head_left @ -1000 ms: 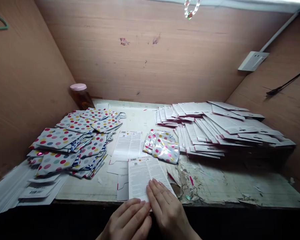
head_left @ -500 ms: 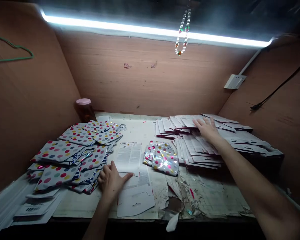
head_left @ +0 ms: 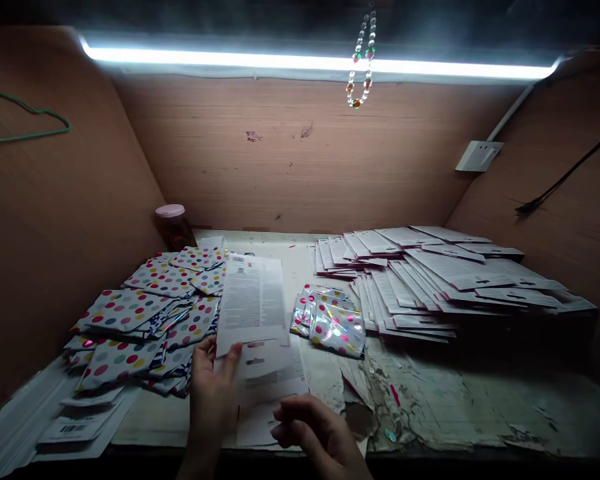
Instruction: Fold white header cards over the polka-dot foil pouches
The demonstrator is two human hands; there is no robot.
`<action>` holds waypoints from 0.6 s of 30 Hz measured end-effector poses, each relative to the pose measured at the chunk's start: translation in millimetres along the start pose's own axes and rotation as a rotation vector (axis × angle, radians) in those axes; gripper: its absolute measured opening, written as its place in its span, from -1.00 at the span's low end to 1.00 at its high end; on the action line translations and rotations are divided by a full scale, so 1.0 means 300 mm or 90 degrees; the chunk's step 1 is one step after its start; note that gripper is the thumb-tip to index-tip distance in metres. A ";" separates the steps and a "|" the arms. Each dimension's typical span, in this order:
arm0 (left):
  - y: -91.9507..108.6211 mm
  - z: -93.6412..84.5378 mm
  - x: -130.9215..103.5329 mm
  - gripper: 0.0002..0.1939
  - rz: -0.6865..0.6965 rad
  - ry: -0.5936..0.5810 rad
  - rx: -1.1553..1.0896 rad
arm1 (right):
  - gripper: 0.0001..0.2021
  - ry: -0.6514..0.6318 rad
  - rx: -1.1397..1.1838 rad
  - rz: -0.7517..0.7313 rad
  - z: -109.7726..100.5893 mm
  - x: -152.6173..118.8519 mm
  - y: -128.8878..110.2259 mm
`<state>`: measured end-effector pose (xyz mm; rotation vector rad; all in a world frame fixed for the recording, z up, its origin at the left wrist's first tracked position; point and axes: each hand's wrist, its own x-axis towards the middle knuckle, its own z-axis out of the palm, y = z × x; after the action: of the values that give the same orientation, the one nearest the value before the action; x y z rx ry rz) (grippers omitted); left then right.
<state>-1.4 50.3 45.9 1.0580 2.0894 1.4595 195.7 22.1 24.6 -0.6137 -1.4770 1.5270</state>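
My left hand pinches the lower left edge of a white printed card, thumb on top, and the card is lifted off the table. Another white card lies flat beneath it at the front. To the right of that card is my right hand, fingers curled and slightly apart, with nothing visible in them. Polka-dot packets in shiny clear wrap lie just right of the held card. On the left is a heap of polka-dot packets.
Stacked white cards spread across the right side. White sheets with a barcode lie front left. A jar with a pink lid stands at the back left. Torn paper covers the front edge. A bead string hangs above.
My right hand has come from the card stacks on the right to the front centre. My left hand has lifted a card that lay on the table.
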 end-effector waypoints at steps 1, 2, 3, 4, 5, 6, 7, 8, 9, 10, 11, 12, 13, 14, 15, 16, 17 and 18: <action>0.013 0.007 -0.052 -0.51 -0.008 -0.008 -0.190 | -0.65 0.034 0.116 0.027 0.022 -0.007 0.016; 0.022 0.018 -0.102 -0.49 -0.028 -0.051 -0.319 | -0.59 0.072 0.206 0.049 0.038 -0.008 0.025; 0.028 0.029 -0.149 -0.49 -0.050 -0.077 -0.394 | -0.55 0.113 0.271 0.068 0.047 -0.005 0.027; 0.030 0.041 -0.190 -0.48 -0.077 -0.101 -0.444 | -0.53 0.153 0.318 0.091 0.053 -0.001 0.023; 0.028 0.052 -0.225 -0.49 -0.104 -0.122 -0.457 | -0.53 0.185 0.356 0.120 0.056 0.003 0.015; 0.023 0.062 -0.253 -0.50 -0.124 -0.128 -0.456 | -0.54 0.209 0.386 0.153 0.056 0.007 0.004; 0.015 0.070 -0.274 -0.51 -0.136 -0.123 -0.449 | -0.55 0.231 0.410 0.178 0.054 0.009 -0.008; 0.004 0.077 -0.290 -0.53 -0.138 -0.112 -0.440 | -0.56 0.254 0.428 0.191 0.051 0.011 -0.019; -0.009 0.083 -0.302 -0.54 -0.134 -0.101 -0.430 | -0.57 0.268 0.441 0.197 0.047 0.013 -0.028; -0.024 0.089 -0.310 -0.55 -0.127 -0.095 -0.421 | -0.58 0.277 0.449 0.201 0.043 0.014 -0.034; -0.040 0.094 -0.315 -0.57 -0.117 -0.093 -0.408 | -0.59 0.278 0.456 0.206 0.039 0.016 -0.037; -0.056 0.098 -0.318 -0.60 -0.104 -0.095 -0.386 | -0.60 0.272 0.463 0.212 0.036 0.017 -0.039; -0.074 0.101 -0.319 -0.62 -0.089 -0.088 -0.349 | -0.63 0.261 0.472 0.217 0.035 0.019 -0.039; -0.091 0.103 -0.320 -0.64 -0.070 -0.066 -0.298 | -0.66 0.246 0.483 0.220 0.036 0.020 -0.040; -0.108 0.102 -0.321 -0.66 -0.048 -0.032 -0.239 | -0.69 0.235 0.494 0.219 0.040 0.020 -0.041; -0.123 0.099 -0.324 -0.68 -0.034 0.004 -0.181 | -0.72 0.229 0.506 0.211 0.045 0.018 -0.042; -0.136 0.094 -0.331 -0.69 -0.030 0.029 -0.135 | -0.73 0.224 0.521 0.204 0.052 0.014 -0.043; -0.147 0.085 -0.341 -0.67 -0.036 0.039 -0.100 | -0.74 0.221 0.539 0.198 0.058 0.009 -0.043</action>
<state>65.7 -18.8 -15.6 0.8984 1.9910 1.6161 183.1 13.8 40.6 -0.5530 -0.3991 1.9676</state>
